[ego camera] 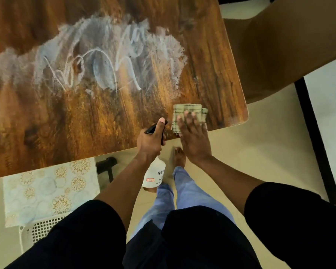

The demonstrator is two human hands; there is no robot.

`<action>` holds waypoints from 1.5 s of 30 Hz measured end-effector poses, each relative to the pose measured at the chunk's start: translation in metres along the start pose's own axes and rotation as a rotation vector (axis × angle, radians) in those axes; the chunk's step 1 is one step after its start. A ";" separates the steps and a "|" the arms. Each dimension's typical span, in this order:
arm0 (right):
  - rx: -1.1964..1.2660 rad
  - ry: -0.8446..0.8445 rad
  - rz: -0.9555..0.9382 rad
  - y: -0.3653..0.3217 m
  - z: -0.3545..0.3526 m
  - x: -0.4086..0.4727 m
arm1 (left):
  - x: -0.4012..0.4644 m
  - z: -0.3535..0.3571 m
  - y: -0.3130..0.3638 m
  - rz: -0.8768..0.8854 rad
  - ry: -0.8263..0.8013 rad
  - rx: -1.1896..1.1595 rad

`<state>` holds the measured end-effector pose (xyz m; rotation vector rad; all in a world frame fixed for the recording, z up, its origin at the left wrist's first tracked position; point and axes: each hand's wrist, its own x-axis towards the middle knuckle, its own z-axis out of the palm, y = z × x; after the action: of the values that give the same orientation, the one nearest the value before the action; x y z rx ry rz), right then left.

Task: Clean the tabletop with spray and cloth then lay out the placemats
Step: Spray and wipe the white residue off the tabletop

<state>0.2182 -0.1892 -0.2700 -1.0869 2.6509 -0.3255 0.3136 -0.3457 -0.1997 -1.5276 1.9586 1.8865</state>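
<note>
Risk first: spray bottle (153,174) hangs off the near edge of the tabletop (85,117), body below the edge over the floor, only the black trigger head above it; left hand (150,141) is curled round the neck, thumb along the top, so a loose grip probably drops it onto the tile. Right hand (194,136) lies flat on the folded cloth (188,111), fingers straight, pressing not gripping; cloth sits near the right corner, so a hard outward stroke could push it over the edge. White streaky film (97,61) covers the far middle, well apart from the cloth, likely to dry into marks if left. Tabletop is glossy wood-grain with rounded corners; cloth is beige with dark check lines, soft; bottle is white plastic with a label. Patterned placemat (47,193), pale with gold medallions, lies on a white perforated chair (45,228) below the edge, not yet laid out
</note>
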 end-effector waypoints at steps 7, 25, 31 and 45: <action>0.068 0.104 0.300 0.093 -0.023 -0.011 | 0.009 0.051 0.024 0.036 -0.185 0.077; 0.105 0.257 0.583 0.142 -0.028 -0.016 | 0.026 0.112 0.055 0.018 -0.230 0.115; 0.040 0.297 0.389 0.119 -0.020 -0.015 | 0.031 0.109 0.056 -0.002 -0.192 0.080; 0.031 0.111 0.290 0.049 -0.029 0.065 | 0.045 0.037 0.051 -0.073 0.137 -0.047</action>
<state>0.1328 -0.1981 -0.2671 -0.6782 2.8401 -0.3745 0.2370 -0.3553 -0.1990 -1.7605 1.8937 1.8578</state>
